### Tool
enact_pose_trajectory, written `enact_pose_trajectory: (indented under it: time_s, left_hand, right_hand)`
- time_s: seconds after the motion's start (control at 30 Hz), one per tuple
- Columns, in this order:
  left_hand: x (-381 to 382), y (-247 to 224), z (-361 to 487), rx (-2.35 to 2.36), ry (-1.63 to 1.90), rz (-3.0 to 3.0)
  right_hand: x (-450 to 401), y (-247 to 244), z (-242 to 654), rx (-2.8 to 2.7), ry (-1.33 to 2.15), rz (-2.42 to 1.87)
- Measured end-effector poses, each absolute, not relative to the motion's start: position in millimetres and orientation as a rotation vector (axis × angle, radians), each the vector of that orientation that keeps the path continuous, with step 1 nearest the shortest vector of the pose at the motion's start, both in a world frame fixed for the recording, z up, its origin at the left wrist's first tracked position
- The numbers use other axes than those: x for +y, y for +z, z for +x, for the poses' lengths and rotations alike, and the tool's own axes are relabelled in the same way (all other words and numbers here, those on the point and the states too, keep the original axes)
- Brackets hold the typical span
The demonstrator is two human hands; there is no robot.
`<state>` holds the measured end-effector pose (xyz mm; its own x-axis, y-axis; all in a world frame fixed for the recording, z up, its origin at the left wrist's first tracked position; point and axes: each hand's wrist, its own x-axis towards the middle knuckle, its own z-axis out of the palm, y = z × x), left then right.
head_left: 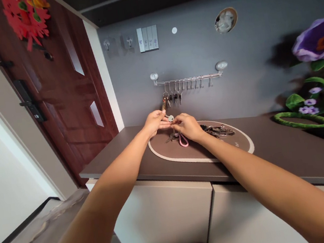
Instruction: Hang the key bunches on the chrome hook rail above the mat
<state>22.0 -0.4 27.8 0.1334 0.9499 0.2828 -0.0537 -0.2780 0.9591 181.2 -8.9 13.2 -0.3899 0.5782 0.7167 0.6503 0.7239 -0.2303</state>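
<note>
Over a counter (275, 154), the left hand (154, 124) and right hand (189, 126) grasp keys (171, 118), likely light and stiff, best pinched by their broad heads.

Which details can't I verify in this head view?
All in the head view:
- What the right hand pinches: hidden by its fingers.
- Number of keys in the pile: tangled, too small.
- Writing on the wall panel: too small.
- Large purple flower: cut off by the right edge.
</note>
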Motion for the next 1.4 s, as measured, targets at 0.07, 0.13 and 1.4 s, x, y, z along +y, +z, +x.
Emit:
enact_pose_trajectory:
  time_s: [0.07,0.13,1.4]
  left_hand:
    - [0.1,27.6,21.8,0.935,1.322,1.457]
    - [0.2,27.6,21.6,0.932,1.325,1.457]
    - [6.1,10.5,24.4,0.918,0.957,1.506]
  right_hand:
    - [-8.1,12.6,181.8,-2.096,-0.130,-0.924]
    - [-7.8,12.1,182.0,-2.092,-0.148,-0.912]
    - [4.7,14.2,189.6,-1.580,0.541,-0.755]
